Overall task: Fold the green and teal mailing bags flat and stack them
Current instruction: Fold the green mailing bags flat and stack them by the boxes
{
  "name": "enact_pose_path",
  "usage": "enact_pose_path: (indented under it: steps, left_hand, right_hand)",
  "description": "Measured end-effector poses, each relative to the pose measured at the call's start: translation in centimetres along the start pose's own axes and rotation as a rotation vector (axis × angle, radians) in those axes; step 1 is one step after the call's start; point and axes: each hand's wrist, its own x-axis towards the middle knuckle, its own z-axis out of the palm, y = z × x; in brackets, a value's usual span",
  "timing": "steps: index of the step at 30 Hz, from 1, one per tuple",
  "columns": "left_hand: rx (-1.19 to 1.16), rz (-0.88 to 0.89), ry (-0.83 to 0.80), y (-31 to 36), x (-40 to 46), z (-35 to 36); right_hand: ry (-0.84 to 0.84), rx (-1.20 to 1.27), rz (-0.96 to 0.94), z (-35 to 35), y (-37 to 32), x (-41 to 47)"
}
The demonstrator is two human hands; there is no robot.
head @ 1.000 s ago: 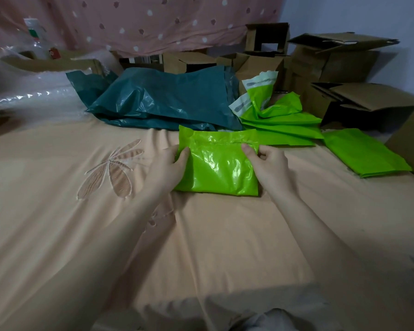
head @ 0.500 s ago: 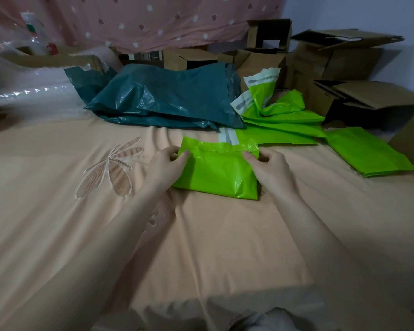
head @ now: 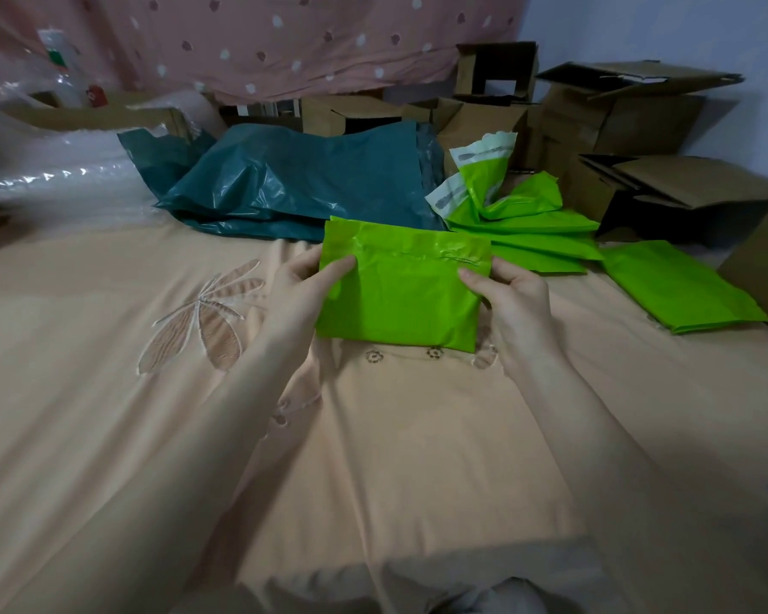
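Head view, left hand (head: 304, 288) and right hand (head: 513, 294) pinching folded green bag (head: 402, 294) by its sides, no legible writing

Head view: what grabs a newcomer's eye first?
The bright green folded bag at centre, held above the peach bedsheet by both hands: left hand grips its left edge, right hand its right edge. Behind it lies a crumpled teal bag pile, and a flat green stack sits at right.

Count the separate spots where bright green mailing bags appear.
3: a folded bag gripped by the left hand and right hand, a crumpled heap behind, a flat stack right. Layers uncountable.
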Motion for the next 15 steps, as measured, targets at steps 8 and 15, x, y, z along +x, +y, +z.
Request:
enact_pose_path:
  steps: [8,15]
  left_hand:
    - [-0.096,-0.002,0.006,0.00,-0.14,0.25]
    - [-0.071,0.012,0.062,0.38,-0.14,0.29]
  right_hand:
    - [0.085,0.109,0.026,0.47,-0.18,-0.05]
    - [0.162,0.023,-0.091,0.67,-0.53,-0.06]
